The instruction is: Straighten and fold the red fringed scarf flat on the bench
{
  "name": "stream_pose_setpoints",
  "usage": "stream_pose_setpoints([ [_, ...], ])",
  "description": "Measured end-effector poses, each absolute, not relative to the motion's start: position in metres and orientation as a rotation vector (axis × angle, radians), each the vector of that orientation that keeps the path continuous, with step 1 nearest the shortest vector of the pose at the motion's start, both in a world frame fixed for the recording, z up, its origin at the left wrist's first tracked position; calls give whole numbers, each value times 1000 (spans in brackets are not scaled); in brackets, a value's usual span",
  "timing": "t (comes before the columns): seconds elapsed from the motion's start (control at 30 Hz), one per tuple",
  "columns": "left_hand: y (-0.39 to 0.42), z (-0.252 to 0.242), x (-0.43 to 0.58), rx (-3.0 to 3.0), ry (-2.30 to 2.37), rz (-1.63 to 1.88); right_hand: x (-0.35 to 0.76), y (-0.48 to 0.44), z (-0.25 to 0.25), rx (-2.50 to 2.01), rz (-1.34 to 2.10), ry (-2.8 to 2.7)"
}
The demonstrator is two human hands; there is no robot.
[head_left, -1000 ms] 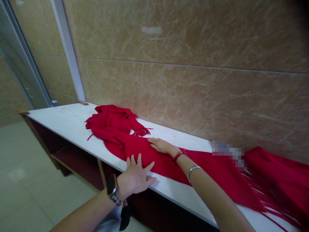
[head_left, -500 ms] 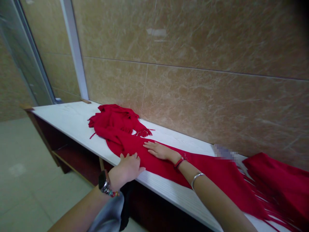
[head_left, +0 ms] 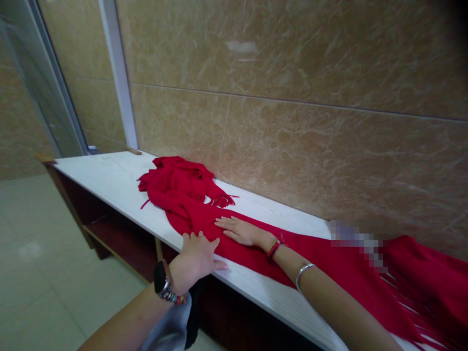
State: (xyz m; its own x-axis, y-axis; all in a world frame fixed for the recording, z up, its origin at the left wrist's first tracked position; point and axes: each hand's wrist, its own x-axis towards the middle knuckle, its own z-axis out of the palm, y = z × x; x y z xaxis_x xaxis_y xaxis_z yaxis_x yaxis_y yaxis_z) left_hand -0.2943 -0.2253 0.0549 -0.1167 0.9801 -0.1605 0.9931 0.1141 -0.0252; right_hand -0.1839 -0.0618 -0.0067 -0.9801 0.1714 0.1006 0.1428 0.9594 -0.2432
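A long red scarf [head_left: 278,248] lies along the white tabletop, its right stretch flat and its left end bunched in loose folds with fringe showing. My right hand [head_left: 243,230] rests palm down on the flat part, fingers stretched out. At the table's front edge, my left hand [head_left: 197,256] touches the scarf's near border with its fingertips. Its thumb is spread away toward the white edge, and neither hand grips anything. The scarf's right end finishes in long fringe strands at the lower right.
A second piece of red cloth [head_left: 431,273] lies at the far right, beside a pixelated patch. The white table [head_left: 98,168] stands against a tan marbled wall [head_left: 292,156] and has dark red shelves [head_left: 120,239] beneath. A small wooden block [head_left: 133,151] sits at the back left.
The view has shifted slightly, so the scarf and table appear farther right. Both hands have slid a little leftward relative to the scarf. My left thumb is spread wider.
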Motion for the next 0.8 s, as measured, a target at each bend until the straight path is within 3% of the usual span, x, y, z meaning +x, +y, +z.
stream_pose_setpoints([
  [0.33, -223, 50, -293, 2109, 2309, -211, -200, -27, -7, -569, 188, -2821],
  [0.53, -213, 26, -293, 2278, 2438, 43, -126, -75, 14, -620, 293, -2708],
  [0.8, -198, 1, -254, 2628, 2047, 290, -43, -141, 0, -993, 263, -2770],
])
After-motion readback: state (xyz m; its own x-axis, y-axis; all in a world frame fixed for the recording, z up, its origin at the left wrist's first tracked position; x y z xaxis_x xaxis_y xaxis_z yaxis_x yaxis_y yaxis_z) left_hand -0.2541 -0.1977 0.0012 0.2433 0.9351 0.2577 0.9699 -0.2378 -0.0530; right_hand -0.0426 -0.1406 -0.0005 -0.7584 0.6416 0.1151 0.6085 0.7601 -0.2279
